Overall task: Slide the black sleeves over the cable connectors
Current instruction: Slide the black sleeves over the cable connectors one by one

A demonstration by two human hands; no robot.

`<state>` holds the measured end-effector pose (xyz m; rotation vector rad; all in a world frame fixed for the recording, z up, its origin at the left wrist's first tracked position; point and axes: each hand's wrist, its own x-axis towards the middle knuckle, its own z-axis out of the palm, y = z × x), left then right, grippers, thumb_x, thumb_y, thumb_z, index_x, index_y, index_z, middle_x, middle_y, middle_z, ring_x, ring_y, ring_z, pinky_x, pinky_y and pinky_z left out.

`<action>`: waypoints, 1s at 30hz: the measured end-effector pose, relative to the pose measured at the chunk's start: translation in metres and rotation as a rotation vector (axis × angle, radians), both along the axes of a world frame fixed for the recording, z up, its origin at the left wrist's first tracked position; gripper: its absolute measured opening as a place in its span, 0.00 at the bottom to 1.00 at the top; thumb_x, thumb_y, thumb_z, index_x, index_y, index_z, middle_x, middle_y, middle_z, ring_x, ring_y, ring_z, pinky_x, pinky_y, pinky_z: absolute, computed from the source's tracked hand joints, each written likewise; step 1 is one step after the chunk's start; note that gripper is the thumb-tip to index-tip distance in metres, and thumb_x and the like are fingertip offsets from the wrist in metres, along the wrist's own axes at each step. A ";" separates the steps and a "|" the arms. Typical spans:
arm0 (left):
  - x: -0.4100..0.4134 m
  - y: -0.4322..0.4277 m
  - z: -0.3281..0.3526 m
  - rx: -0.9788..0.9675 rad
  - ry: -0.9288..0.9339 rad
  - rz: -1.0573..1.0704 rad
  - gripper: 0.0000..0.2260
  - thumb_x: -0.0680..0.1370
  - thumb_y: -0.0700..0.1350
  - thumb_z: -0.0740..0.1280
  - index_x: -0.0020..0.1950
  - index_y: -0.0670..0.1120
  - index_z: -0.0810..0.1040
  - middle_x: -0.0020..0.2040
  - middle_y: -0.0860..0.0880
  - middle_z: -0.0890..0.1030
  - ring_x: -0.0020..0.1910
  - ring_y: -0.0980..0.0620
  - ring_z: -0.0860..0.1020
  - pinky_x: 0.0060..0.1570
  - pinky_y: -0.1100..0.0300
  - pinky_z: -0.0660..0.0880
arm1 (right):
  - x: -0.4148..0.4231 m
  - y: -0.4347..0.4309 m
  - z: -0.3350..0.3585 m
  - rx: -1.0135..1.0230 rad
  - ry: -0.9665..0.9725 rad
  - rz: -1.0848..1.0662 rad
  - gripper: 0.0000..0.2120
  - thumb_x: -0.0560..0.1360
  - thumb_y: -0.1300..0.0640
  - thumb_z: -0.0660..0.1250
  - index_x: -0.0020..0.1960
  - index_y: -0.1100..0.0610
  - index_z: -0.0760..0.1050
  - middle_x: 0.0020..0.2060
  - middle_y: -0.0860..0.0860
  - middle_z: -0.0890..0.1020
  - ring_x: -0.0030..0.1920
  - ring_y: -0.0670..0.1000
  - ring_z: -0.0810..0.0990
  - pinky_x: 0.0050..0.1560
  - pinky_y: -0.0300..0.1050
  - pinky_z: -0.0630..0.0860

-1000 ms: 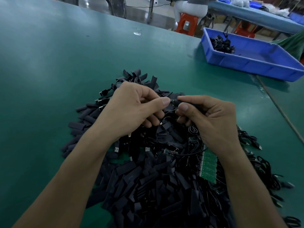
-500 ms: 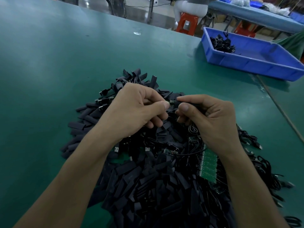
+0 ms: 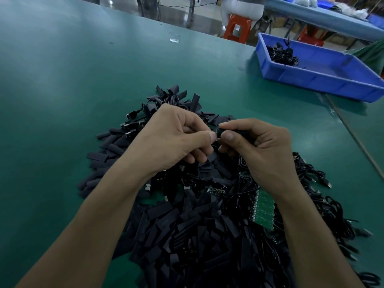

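Hands are drawing closer above the sleeve pile (image 3: 187, 235): right hand (image 3: 264, 148) is pinching a black sleeve (image 3: 232, 132), left hand (image 3: 174, 140) is pinching the cable connector (hidden by fingers); straight alignment is proving essential.

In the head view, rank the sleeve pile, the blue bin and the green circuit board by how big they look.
1. sleeve pile
2. blue bin, farther from the camera
3. green circuit board
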<state>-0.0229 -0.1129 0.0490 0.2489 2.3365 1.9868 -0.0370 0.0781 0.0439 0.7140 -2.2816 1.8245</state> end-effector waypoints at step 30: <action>0.008 0.027 -0.006 0.007 0.196 0.161 0.05 0.78 0.45 0.73 0.42 0.47 0.84 0.33 0.51 0.85 0.31 0.55 0.84 0.32 0.65 0.79 | 0.013 -0.033 -0.001 -0.356 -0.067 -0.246 0.12 0.79 0.63 0.69 0.58 0.48 0.78 0.39 0.52 0.87 0.42 0.51 0.87 0.44 0.42 0.82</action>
